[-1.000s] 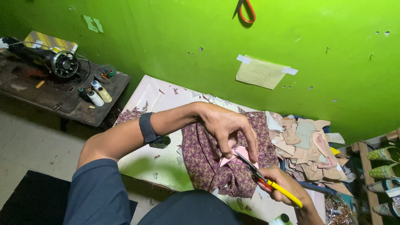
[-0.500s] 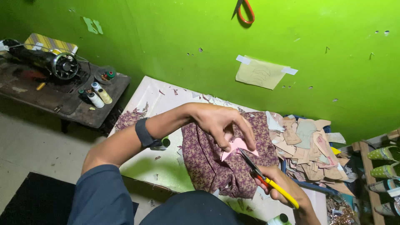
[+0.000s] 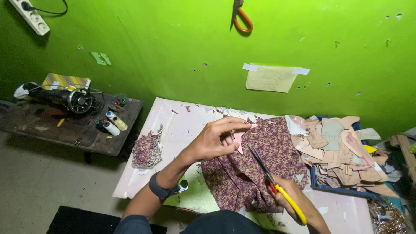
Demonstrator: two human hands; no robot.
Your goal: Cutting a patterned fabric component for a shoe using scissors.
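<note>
Head view: scissors advance into patterned fabric

Right hand (image 3: 291, 200) stays closed around yellow-handled scissors (image 3: 272, 183). Compared with a second ago, the blades sit deeper in the purple fabric (image 3: 255, 169). Left hand (image 3: 215, 139) pinches a pink pattern piece (image 3: 239, 138) against it. Beyond, the white surface (image 3: 173, 130) carries paper templates (image 3: 336, 145); farther left, a sewing machine (image 3: 65, 96) against the green wall (image 3: 173, 39).

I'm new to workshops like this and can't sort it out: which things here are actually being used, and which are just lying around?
In use:
- left hand pinching a pink pattern piece
- right hand working yellow-handled scissors
- purple patterned fabric

Lying about:
- pile of cut pieces
- sewing machine
- thread spools
- fabric scrap
- scissors on the wall
</note>
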